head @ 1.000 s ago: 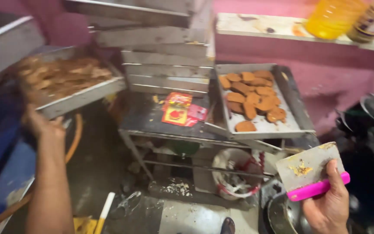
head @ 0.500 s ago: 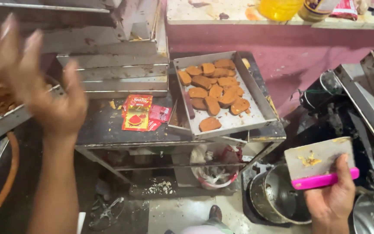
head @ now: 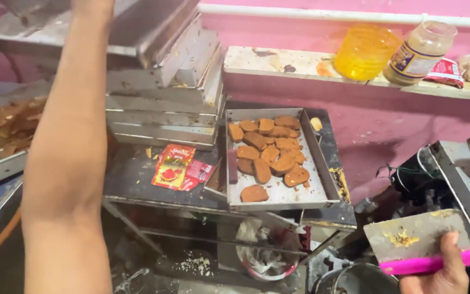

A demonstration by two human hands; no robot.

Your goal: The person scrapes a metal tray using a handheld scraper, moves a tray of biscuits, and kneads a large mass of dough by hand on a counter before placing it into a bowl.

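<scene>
The person's right hand (head: 436,275) grips a flat metal scraper with a pink plastic handle (head: 421,243) by that handle, thumb over it, low at the right above a round steel pot (head: 349,280), its blade tilted up and smeared with yellow crumbs. The left hand (head: 91,5) reaches up to the top of the stacked steel baking trays (head: 161,87), but its grip is cut off by the frame edge, so whether it is closed cannot be told. Beside the stack, a shallow steel tray of brown rusk slices (head: 278,158) sits flat on the dark worktable (head: 131,177).

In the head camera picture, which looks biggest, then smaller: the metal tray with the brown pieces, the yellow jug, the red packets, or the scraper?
1. Metal tray
2. Scraper, though it is nearer the camera
3. Yellow jug and red packets look alike
</scene>
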